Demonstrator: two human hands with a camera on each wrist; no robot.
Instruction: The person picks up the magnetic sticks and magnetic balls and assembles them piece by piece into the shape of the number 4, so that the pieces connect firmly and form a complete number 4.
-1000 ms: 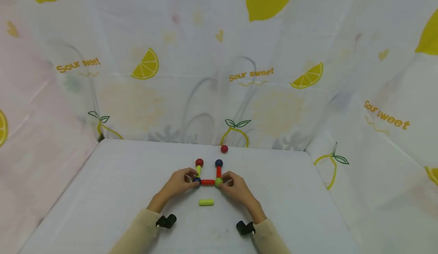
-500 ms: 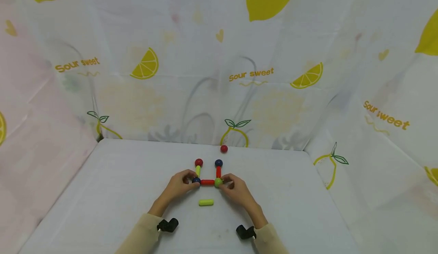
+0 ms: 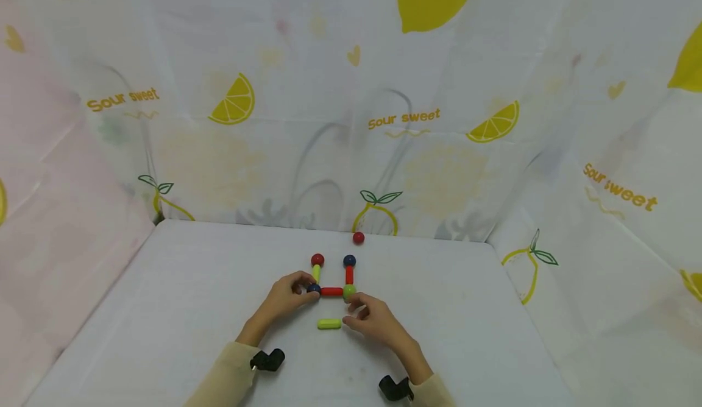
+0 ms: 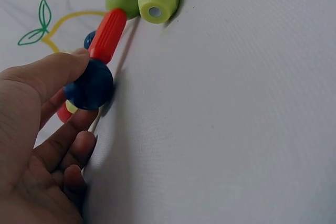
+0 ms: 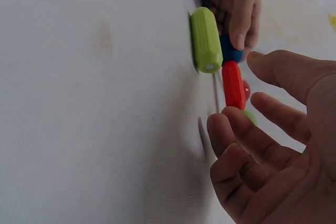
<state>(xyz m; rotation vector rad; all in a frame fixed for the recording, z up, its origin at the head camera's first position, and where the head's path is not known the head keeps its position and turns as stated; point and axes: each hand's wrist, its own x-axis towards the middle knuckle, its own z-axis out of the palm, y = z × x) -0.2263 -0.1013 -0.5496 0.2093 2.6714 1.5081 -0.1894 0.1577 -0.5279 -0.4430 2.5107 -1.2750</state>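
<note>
Magnetic rods and balls form a U-shape on the table. My left hand (image 3: 286,297) pinches its near-left blue ball (image 4: 90,86) between thumb and fingers. From that ball a red rod (image 3: 331,292) runs right to a green ball (image 3: 349,290), and a yellow-green rod (image 3: 316,273) runs back to a red ball (image 3: 317,259). Another red rod (image 3: 349,275) joins the green ball to a far blue ball (image 3: 349,261). My right hand (image 3: 377,320) has thumb and fingers spread beside the green ball, holding nothing. Its thumb is near the right end of a loose yellow-green rod (image 3: 329,323).
A loose red ball (image 3: 359,237) lies at the back edge of the white table (image 3: 466,334). Behind and beside the table hangs a lemon-print cloth (image 3: 307,169). A black wrist camera (image 3: 267,360) sits at the left cuff, another (image 3: 395,388) at the right.
My right hand has let go of the green ball and drawn back toward the loose rod, thumb and fingers spreading. The left hand keeps its pinch on the blue ball.
</note>
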